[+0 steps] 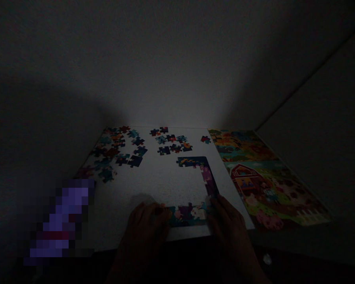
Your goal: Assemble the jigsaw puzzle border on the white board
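So, here's where we're at: our left hand (146,228) and our right hand (229,225) sit at the near end of a multicoloured cardboard jigsaw border (189,215), one at each end of its bottom row. It's pretty dim, but the fingers look curled down onto the pieces. We can't make out a pinch on any single piece, or tell how hard they're pressing.

The border lies on a flat white speckled board (154,189), with a dark blue top strip and a pink-and-purple right side joining the bottom row. The middle of it is bare board.

Further up the board are loose multicoloured jigsaw pieces: a messy heap (115,148) toward the left, a smaller scattered group (168,141) in the middle, and one lone red-and-dark jigsaw piece (205,139) off to the right.

Just right of the board lies a bright printed farm picture (263,185) with a red barn. A blurred purple patch (57,223) at lower left is impossible to make out.
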`<action>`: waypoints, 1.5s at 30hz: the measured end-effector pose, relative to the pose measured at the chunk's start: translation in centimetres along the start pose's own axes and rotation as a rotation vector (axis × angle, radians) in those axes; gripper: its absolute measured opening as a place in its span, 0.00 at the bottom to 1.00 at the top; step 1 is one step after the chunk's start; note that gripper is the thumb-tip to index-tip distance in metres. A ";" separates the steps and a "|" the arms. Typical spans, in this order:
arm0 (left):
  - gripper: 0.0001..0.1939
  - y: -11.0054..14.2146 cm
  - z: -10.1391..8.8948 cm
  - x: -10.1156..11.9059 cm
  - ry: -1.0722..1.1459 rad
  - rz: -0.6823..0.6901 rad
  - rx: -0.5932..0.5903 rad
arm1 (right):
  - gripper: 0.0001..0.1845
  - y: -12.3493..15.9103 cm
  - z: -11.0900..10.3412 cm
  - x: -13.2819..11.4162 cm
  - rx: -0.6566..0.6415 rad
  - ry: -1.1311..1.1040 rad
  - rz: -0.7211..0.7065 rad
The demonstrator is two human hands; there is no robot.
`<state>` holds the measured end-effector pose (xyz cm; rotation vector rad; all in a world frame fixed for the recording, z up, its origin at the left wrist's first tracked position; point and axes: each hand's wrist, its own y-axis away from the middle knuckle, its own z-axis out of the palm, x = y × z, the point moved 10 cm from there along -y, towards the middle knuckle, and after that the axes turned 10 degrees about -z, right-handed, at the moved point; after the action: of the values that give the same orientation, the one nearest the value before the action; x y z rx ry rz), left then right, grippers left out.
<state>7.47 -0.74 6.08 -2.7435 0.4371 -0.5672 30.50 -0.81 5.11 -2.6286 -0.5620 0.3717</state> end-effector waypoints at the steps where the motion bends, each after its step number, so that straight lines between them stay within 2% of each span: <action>1: 0.15 -0.1 0.0 0.2 0.010 -0.005 -0.008 | 0.22 0.1 0.0 0.1 -0.007 0.006 -0.001; 7: 0.14 -0.5 -0.5 0.9 0.050 0.014 -0.039 | 0.22 -0.3 0.2 0.7 -0.002 0.015 0.003; 15: 0.15 -0.6 0.0 0.7 0.093 -0.047 -0.132 | 0.21 -0.4 -0.5 0.5 0.110 0.078 0.039; 22: 0.25 0.5 -0.2 -1.1 0.140 -0.089 -0.084 | 0.20 0.0 -0.8 0.8 0.199 0.032 0.083; 27: 0.24 1.5 -1.1 -1.7 0.168 -0.065 -0.060 | 0.17 0.4 -1.1 0.9 0.277 0.018 0.097; 40: 0.26 0.7 -1.0 -1.2 0.112 -0.089 -0.148 | 0.14 0.3 -1.3 0.7 0.274 0.013 0.127; 45: 0.26 0.7 -1.1 -1.2 0.039 -0.076 -0.108 | 0.15 0.3 -1.4 0.7 0.273 0.011 0.145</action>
<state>5.82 -1.23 6.40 -2.8667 0.3842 -0.6350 31.70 -1.21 6.03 -2.4109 -0.2930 0.4446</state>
